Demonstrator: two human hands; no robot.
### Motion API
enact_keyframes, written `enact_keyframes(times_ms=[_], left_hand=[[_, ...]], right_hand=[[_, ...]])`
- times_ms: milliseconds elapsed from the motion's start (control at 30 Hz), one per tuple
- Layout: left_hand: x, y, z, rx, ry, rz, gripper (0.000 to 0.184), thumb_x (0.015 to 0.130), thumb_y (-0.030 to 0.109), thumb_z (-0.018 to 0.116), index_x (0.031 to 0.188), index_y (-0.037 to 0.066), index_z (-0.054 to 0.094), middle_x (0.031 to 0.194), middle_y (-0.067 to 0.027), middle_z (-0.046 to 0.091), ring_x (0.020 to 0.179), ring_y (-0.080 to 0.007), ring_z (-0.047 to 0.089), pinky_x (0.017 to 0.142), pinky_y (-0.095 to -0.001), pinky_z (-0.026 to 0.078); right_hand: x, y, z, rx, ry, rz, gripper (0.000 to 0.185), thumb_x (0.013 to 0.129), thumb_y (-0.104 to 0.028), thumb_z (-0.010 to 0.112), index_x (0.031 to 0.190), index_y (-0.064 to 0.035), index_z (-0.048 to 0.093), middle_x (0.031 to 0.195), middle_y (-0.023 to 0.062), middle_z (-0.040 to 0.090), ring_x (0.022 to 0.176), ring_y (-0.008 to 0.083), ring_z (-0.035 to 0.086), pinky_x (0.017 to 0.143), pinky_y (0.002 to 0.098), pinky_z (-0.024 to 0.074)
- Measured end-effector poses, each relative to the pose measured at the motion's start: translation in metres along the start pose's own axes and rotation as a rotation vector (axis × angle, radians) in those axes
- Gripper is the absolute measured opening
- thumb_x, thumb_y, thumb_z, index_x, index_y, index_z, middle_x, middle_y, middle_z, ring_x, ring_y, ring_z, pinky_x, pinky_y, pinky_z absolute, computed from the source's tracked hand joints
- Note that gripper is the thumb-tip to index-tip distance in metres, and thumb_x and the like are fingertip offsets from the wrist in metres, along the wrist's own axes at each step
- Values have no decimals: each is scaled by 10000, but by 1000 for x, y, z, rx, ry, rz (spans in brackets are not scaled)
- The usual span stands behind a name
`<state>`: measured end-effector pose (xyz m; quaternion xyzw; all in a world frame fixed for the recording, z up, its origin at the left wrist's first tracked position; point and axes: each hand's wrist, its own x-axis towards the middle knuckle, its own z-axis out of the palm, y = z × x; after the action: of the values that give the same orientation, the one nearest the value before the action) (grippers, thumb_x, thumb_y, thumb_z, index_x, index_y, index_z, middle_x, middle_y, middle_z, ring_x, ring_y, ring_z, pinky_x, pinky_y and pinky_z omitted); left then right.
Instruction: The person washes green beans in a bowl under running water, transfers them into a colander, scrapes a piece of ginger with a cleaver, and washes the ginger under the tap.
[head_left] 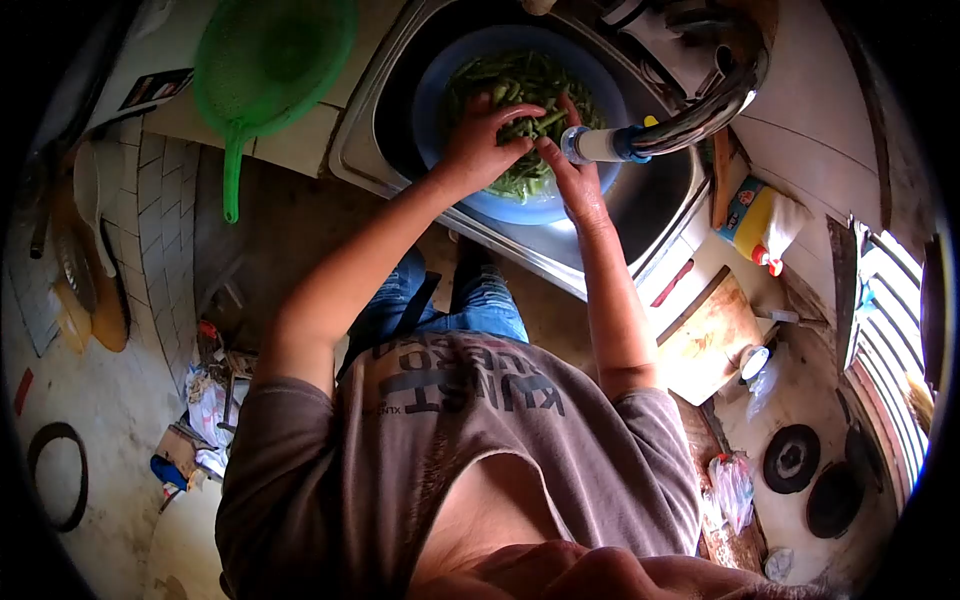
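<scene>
A blue basin (pixel 432 120) sits in the metal sink, filled with green beans (pixel 520 75) that look cut or loose. My left hand (pixel 483 145) reaches in from the left, its fingers curled round a few green beans over the pile. From the right, my right hand (pixel 575 175) meets it, with the thumb close to the left fingertips and the fingers closing on the same beans. Parts of both hands' fingers are hidden among the beans. The faucet spout (pixel 610 145) hangs right beside my right hand.
A green strainer (pixel 270 70) with a long handle lies on the counter left of the sink (pixel 355 150). The curved metal faucet (pixel 730 100) arches over the sink's right side. A yellow bottle (pixel 757 225) and a wooden cutting board (pixel 712 335) stand to the right.
</scene>
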<state>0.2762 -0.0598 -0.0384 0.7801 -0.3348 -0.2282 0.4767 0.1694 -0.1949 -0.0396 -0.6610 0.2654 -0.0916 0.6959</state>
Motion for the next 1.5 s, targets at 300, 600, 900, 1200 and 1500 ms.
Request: enact_keyframes(times_ms=[300,600,900,1200,1500], left_hand=[[9,-73,-1,-49,159,-38,499,824,304,665,1281,156,530,1386,-181,391,1261,-358,386,1024,-425,342],[29,-88,81,-511,342,-455,470,783,393,697,1133,87,632,1188,-155,522,1078,-295,512,912,-358,407],[22,-25,36,-363,349,-115,293,799,240,709,1062,117,667,1123,-94,528,1073,-246,502,950,-357,385],[29,13,10,-180,407,100,293,708,295,759,968,171,702,1030,-109,560,966,-286,559,847,-369,460],[6,-34,17,-223,316,-47,250,803,269,706,1022,150,690,1098,-81,558,1088,-269,503,931,-391,408]], right_hand=[[26,57,-62,-679,184,-135,440,829,-106,620,1250,-30,514,1211,183,556,1142,302,520,947,379,407],[32,38,69,-27,660,311,604,925,-286,557,1421,-47,306,1372,137,437,1247,240,425,1035,339,332],[21,42,67,712,573,41,503,880,-166,624,1320,-52,410,1238,108,515,1118,212,495,957,326,393],[16,2,75,779,612,-146,401,892,-102,552,1267,-30,430,1165,94,544,1021,189,534,884,305,440],[5,20,102,799,727,46,403,880,-142,606,1241,0,497,1082,111,601,926,171,578,808,284,473]])
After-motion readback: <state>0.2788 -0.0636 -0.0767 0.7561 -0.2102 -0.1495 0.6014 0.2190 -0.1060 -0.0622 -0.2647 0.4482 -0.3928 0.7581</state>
